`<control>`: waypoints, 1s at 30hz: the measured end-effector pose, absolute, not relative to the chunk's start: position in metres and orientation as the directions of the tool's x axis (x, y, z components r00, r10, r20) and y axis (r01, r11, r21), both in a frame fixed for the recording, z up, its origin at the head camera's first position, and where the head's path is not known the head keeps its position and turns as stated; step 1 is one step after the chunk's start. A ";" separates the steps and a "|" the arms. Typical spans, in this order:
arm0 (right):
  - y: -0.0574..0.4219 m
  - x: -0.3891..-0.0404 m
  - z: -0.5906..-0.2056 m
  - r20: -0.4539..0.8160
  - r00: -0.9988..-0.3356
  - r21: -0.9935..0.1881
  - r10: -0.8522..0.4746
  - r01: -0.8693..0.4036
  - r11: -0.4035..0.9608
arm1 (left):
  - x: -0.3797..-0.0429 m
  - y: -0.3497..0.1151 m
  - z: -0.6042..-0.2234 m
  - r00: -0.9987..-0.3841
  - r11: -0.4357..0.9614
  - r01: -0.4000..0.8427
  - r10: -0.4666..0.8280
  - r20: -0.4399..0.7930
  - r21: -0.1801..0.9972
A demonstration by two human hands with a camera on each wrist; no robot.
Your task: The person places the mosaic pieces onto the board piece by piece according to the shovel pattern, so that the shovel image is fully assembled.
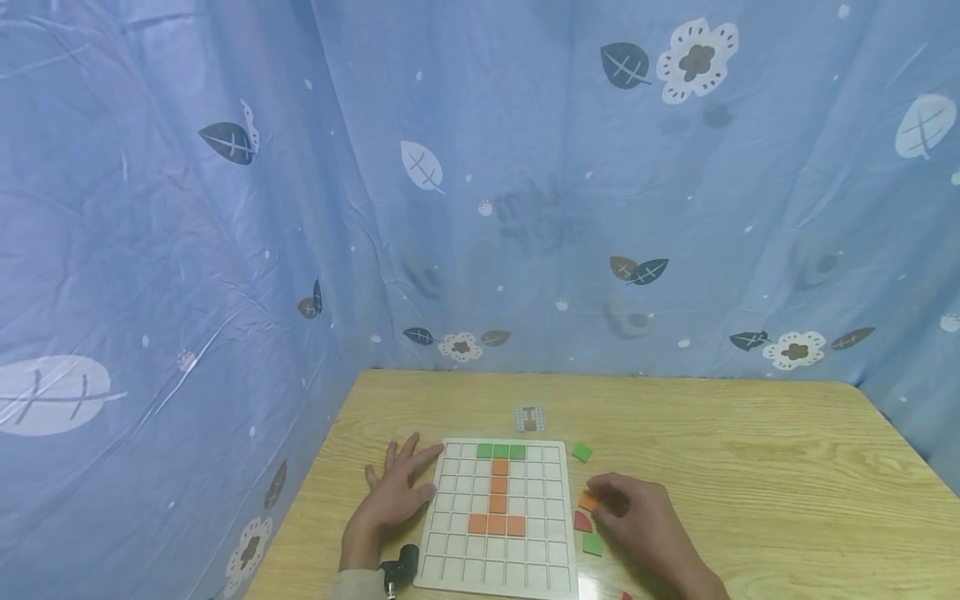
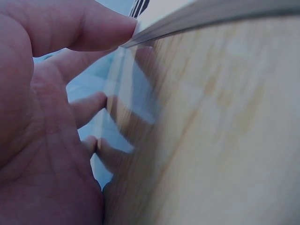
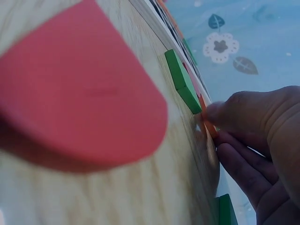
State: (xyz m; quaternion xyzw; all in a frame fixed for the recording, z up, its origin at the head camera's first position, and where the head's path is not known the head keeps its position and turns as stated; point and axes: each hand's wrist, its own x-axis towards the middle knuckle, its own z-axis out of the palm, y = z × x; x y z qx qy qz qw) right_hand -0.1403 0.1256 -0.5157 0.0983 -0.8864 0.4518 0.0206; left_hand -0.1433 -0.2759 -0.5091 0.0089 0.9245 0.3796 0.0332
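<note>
orange tile [image 1: 587, 501] is pinched by the right hand [image 1: 637, 512], fingertips barely parted | red piece [image 1: 582, 522] and green tile [image 1: 592, 544] can be spotted just nearside of that grip | grid board [image 1: 556, 504], left of it, is touched by the left hand [image 1: 393, 497], fingers spread

A wood-grain table [image 1: 765, 467] spreads beneath the left hand [image 1: 393, 497] and right hand [image 1: 643, 518]; beyond both, and left of the left one, hangs a blue curtain [image 1: 540, 125] printed with leaves [image 1: 625, 65] and flowers [image 1: 697, 61].

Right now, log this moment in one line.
left hand: touches grid board | right hand: pinches orange tile | on board: three green tiles, six orange tiles
</note>
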 end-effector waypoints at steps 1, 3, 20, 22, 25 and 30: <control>0.125 -0.140 -0.516 0.126 -0.980 -0.799 -0.156 -0.194 0.569 | -0.143 -0.276 -0.509 -0.998 0.711 -0.008 0.044 -0.055 0.704; 0.125 -0.140 -0.516 0.145 -0.976 -0.794 -0.159 -0.211 0.570 | -0.143 -0.276 -0.509 -0.997 0.708 -0.008 0.044 -0.055 0.706; 0.129 -0.140 -0.509 0.118 -0.981 -0.779 -0.156 -0.188 0.598 | -0.144 -0.275 -0.511 -0.997 0.706 0.001 0.051 -0.050 0.708; 0.130 -0.140 -0.507 0.120 -0.979 -0.793 -0.164 -0.194 0.578 | -0.143 -0.275 -0.509 -0.998 0.705 0.004 0.052 -0.046 0.710; 0.130 -0.140 -0.503 0.140 -0.972 -0.801 -0.187 -0.223 0.555 | -0.143 -0.274 -0.506 -0.998 0.703 0.003 0.049 -0.044 0.711; 0.127 -0.139 -0.491 0.168 -0.958 -0.799 -0.231 -0.269 0.537 | -0.142 -0.275 -0.507 -0.998 0.700 -0.004 0.042 -0.048 0.714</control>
